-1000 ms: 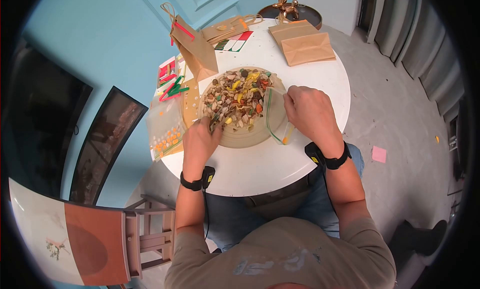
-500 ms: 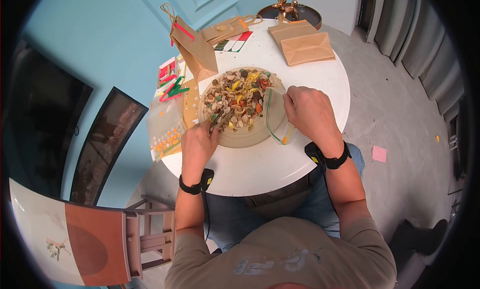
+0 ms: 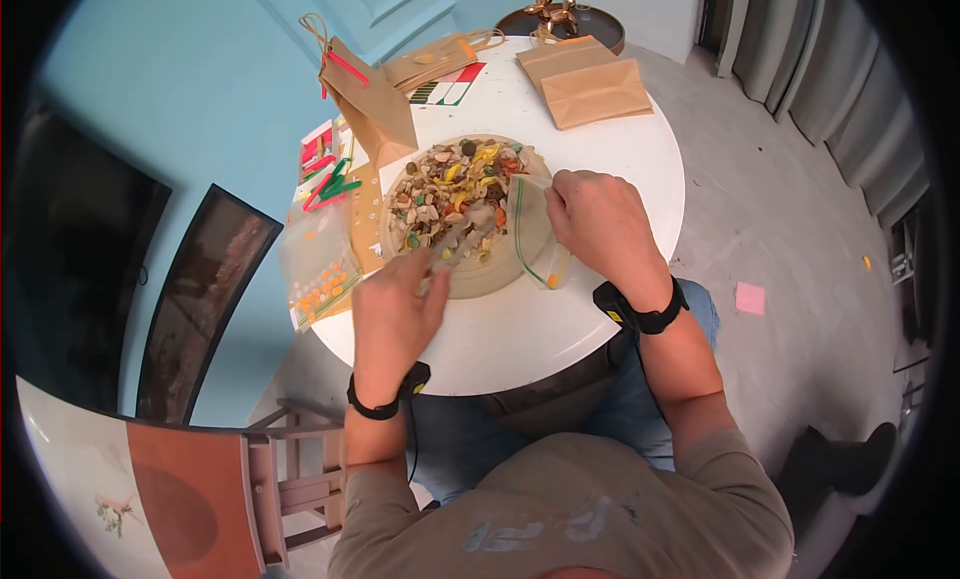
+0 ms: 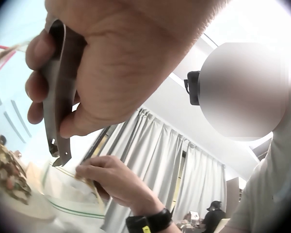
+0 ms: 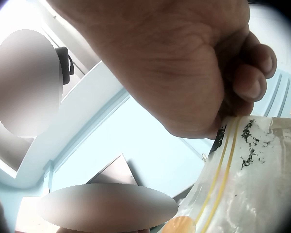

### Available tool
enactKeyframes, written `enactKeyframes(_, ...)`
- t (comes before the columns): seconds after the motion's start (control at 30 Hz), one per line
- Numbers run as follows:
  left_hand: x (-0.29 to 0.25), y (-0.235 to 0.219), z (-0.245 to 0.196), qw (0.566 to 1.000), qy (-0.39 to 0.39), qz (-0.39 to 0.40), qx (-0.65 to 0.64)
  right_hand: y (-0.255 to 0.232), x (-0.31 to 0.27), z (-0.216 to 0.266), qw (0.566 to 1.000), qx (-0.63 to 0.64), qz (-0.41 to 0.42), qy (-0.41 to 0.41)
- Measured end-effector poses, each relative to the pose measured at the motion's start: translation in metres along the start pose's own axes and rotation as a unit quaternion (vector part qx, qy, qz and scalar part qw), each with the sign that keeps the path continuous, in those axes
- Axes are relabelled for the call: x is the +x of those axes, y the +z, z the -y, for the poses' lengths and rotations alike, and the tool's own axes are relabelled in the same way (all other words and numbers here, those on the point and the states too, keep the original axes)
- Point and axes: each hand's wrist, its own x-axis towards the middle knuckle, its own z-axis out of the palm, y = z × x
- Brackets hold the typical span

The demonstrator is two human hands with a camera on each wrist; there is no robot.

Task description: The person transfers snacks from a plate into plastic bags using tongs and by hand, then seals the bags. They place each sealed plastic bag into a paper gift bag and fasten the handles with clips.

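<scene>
My left hand (image 3: 398, 314) grips metal tweezers (image 4: 58, 92) between thumb and fingers, as the left wrist view shows up close. In the head view the tweezers are a blur over the near side of a round plate (image 3: 470, 287) heaped with potpourri-like dried pieces (image 3: 445, 194). At the plate's right edge my right hand (image 3: 608, 219) pinches the rim of a clear zip bag (image 3: 530, 219) with a green line along its mouth. Yellow lines run down the bag near my right fingers in the right wrist view, where a small orange piece (image 5: 179, 225) shows.
Another zip bag (image 3: 322, 259) with orange and white pieces lies left of the plate, below pink and green strips (image 3: 330, 184). One paper bag (image 3: 370, 109) stands behind the plate; another (image 3: 590, 89) lies at the back right of the white table (image 3: 560, 339).
My left hand has lifted from the plate's left edge, bringing the tweezers rightward toward the zip bag. My right hand still holds the bag, and the head view has shifted slightly.
</scene>
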Motion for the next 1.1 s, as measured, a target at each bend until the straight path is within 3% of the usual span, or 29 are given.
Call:
enactKeyframes(0.07, -0.001, 0.008, -0.013, 0.999, 0.001, 0.011, -0.039, 0.0, 0.0, 0.0, 1.0, -0.003, 0.004, -0.005)
enactKeyframes(0.13, 0.0, 0.019, -0.022, 0.995, 0.078, 0.049, -0.03, -0.002, -0.001, 0.002, 1.0, 0.008, -0.023, -0.005)
enactKeyframes(0.3, -0.011, 0.023, -0.018, 0.995, 0.075, 0.059, -0.033, -0.006, 0.001, 0.003, 1.0, 0.01, -0.01, 0.01)
enactKeyframes(0.37, -0.021, 0.008, -0.007, 0.998, -0.03, 0.051, -0.034, -0.005, 0.0, 0.003, 1.0, 0.012, -0.009, 0.004)
enactKeyframes(0.47, -0.036, -0.009, 0.023, 0.993, -0.099, 0.044, 0.049, -0.004, -0.001, 0.002, 1.0, 0.013, -0.016, -0.002)
enactKeyframes(0.6, -0.052, -0.009, 0.072, 0.986, -0.118, 0.008, 0.119, -0.005, -0.003, 0.001, 1.0, 0.01, -0.012, -0.004)
enactKeyframes(0.67, -0.047, -0.01, 0.077, 0.971, -0.223, 0.044, 0.075, -0.004, -0.004, 0.002, 1.0, 0.01, -0.014, -0.007)
enactKeyframes(0.8, -0.034, 0.004, 0.084, 0.972, -0.225, 0.057, 0.04, -0.003, -0.002, 0.004, 1.0, 0.005, -0.007, 0.0)
enactKeyframes(0.97, -0.015, 0.022, 0.079, 0.982, -0.147, 0.104, 0.051, -0.002, 0.0, 0.005, 1.0, 0.008, -0.003, 0.004)
enactKeyframes(1.1, -0.004, 0.035, 0.072, 0.988, -0.103, 0.09, 0.075, -0.002, 0.0, 0.007, 1.0, 0.011, -0.002, -0.001)
